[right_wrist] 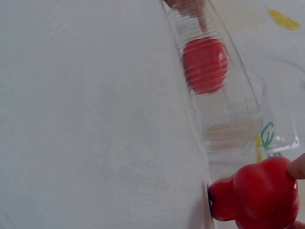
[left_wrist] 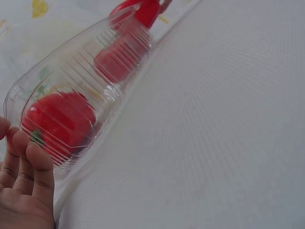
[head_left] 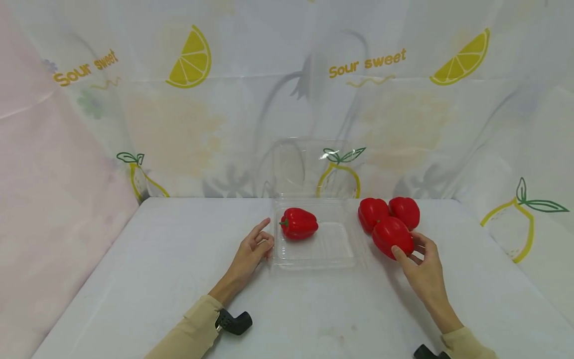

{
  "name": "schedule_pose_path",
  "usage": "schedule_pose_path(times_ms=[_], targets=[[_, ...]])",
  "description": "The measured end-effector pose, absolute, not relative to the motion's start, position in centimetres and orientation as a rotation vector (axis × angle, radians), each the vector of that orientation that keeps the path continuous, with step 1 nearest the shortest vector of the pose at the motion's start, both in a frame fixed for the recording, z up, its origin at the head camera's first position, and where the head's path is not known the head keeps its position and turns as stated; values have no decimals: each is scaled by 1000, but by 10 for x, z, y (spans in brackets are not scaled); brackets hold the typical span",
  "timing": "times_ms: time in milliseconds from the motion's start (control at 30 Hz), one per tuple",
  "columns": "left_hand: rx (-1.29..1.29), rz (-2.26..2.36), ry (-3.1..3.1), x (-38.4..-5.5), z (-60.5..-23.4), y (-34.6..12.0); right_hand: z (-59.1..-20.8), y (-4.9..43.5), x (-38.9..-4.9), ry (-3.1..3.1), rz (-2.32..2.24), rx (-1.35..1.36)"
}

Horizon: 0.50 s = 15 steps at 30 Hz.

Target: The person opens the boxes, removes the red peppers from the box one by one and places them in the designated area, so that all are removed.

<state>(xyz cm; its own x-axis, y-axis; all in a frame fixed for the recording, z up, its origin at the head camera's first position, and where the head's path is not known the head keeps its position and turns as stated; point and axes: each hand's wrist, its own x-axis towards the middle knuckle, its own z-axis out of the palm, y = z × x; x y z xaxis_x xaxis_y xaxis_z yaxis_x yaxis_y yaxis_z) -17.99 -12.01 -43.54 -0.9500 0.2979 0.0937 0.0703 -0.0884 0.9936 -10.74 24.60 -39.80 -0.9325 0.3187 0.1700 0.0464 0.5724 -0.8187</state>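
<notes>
A red bell pepper (head_left: 299, 223) lies on its side in the left half of a clear plastic container (head_left: 334, 249), its green stem facing left. My left hand (head_left: 252, 252) is at the container's left rim, thumb and curled fingers on the edge and index finger stretched out. In the left wrist view, fingertips (left_wrist: 40, 155) touch the clear wall. To the right of the container, my right hand (head_left: 423, 269) grips another red bell pepper (head_left: 391, 237) between thumb and fingers. It is in front of two more red peppers, one at left (head_left: 371, 212), one at right (head_left: 407, 212).
The container's transparent lid (head_left: 296, 167) stands raised at the back, before a printed curtain (head_left: 251, 114) with lemon drawings. A white cloth (head_left: 188, 249) covers the table. Dark wrist camera mounts (head_left: 235, 323) sit at the sleeves.
</notes>
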Motion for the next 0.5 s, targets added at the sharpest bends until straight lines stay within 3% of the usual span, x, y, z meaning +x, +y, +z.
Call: schedule_pose_path(times_ms=[500], targets=[[359,2184,1994,-181,-437,-119,-402,248,-109,-2609,1240,-280]])
